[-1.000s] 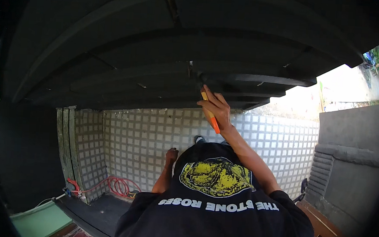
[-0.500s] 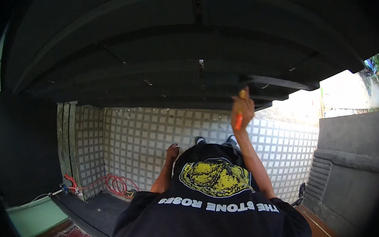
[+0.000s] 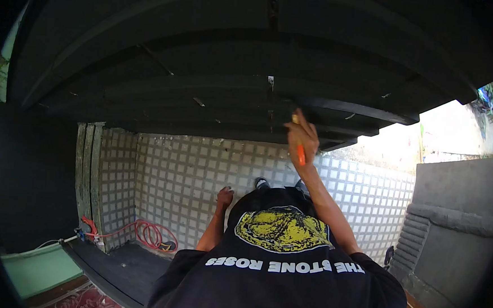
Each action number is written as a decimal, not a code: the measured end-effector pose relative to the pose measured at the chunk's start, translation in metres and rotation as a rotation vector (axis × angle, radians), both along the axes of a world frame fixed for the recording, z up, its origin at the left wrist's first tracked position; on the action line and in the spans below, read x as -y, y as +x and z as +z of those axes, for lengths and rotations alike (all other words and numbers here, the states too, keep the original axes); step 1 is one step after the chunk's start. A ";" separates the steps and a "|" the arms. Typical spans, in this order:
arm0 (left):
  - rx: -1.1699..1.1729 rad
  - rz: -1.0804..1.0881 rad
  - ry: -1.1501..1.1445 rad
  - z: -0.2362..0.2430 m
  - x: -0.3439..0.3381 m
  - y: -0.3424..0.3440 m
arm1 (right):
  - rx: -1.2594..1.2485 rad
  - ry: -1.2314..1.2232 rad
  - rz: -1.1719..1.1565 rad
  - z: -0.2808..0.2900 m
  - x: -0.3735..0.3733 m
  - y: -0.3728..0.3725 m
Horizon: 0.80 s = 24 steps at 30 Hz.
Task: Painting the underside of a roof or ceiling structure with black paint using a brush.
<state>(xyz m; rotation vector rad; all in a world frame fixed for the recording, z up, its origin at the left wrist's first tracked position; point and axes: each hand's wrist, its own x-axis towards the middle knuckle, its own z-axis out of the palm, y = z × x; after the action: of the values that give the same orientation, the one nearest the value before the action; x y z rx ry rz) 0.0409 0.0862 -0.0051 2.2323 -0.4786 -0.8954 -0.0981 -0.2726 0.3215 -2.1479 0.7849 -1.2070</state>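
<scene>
A paintbrush with an orange and yellow handle (image 3: 301, 154) is gripped in my right hand (image 3: 304, 139), which is raised in front of me. Its dark head blends into the black slatted panel (image 3: 205, 86), so where the bristles touch is hard to see. The panel's overlapping boards span the upper part of the view, with small pale gaps and marks along them. My left hand (image 3: 225, 196) hangs low at my side, well apart from the panel. Its fingers are curled closed, and nothing shows in them.
Checkered tiles (image 3: 183, 173) cover the floor under my feet. A red coiled hose (image 3: 154, 236) lies at the lower left, beside weathered wooden posts (image 3: 87, 172). To the right stands a grey wall (image 3: 453, 183) with a ridged section.
My right hand has moved left along the panel with the paintbrush, whose handle now leans more. The view has shifted slightly. My left hand stays in place.
</scene>
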 end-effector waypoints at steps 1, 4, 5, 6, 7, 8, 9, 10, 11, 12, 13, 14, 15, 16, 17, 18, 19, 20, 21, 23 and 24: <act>0.121 -0.245 0.117 0.000 -0.014 0.000 | 0.001 0.001 0.014 -0.002 0.001 -0.008; 0.056 -0.264 0.209 0.023 -0.015 -0.023 | 0.075 -0.093 -0.207 -0.006 0.006 -0.035; -0.123 -0.008 0.198 0.033 -0.020 -0.031 | 0.100 -0.114 -0.257 0.000 0.003 -0.037; -0.120 0.007 0.201 0.030 -0.030 -0.033 | 0.133 -0.127 -0.304 0.006 0.000 -0.036; -0.125 -0.003 0.188 0.016 -0.043 -0.032 | 0.140 -0.119 -0.300 0.011 -0.001 -0.032; -0.134 -0.010 0.173 0.006 -0.052 -0.032 | 0.163 -0.117 -0.282 0.013 -0.004 -0.024; -0.135 -0.008 0.171 0.003 -0.051 -0.031 | 0.181 -0.122 -0.270 0.014 -0.006 -0.016; -0.079 -0.109 0.140 0.000 -0.047 -0.029 | 0.165 -0.143 -0.213 0.012 -0.006 -0.003; -0.023 -0.212 0.108 -0.003 -0.042 -0.026 | 0.164 -0.145 -0.217 0.010 -0.007 0.009; -0.022 -0.213 0.107 -0.008 -0.036 -0.023 | 0.119 -0.138 -0.189 0.010 -0.010 0.024; 0.029 -0.223 0.143 -0.012 -0.027 -0.020 | 0.076 -0.131 -0.160 0.010 -0.013 0.036; 0.081 -0.233 0.178 -0.016 -0.019 -0.015 | 0.081 -0.133 -0.160 0.010 -0.017 0.044; 0.082 -0.229 0.177 -0.018 -0.014 -0.011 | 0.082 -0.124 -0.033 0.005 -0.021 0.050; 0.131 -0.282 0.149 -0.016 -0.010 -0.004 | 0.084 -0.113 0.089 0.007 -0.025 0.054; 0.181 -0.334 0.122 -0.015 -0.005 0.001 | 0.087 -0.112 0.090 0.008 -0.030 0.056; 0.179 -0.344 0.117 -0.004 0.011 0.002 | 0.082 -0.095 0.141 0.008 -0.031 0.058; 0.091 -0.241 0.113 0.018 0.040 0.001 | 0.073 -0.084 0.171 0.006 -0.024 0.056; 0.008 -0.125 0.115 0.038 0.061 0.003 | 0.074 -0.091 0.155 0.005 -0.016 0.051; 0.013 -0.124 0.116 0.048 0.067 0.006 | 0.086 -0.117 0.139 0.005 -0.011 0.042; 0.079 -0.002 -0.080 0.056 0.071 0.005 | 0.100 -0.142 0.140 0.007 0.000 0.023; 0.081 0.003 -0.082 0.064 0.078 0.005 | 0.111 -0.142 0.096 0.010 0.008 0.013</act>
<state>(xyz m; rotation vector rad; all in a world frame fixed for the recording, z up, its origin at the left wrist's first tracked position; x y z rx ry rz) 0.0458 0.0079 0.0585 2.2000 -0.5397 -0.7722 -0.0854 -0.2810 0.3314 -2.1819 0.5573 -1.3546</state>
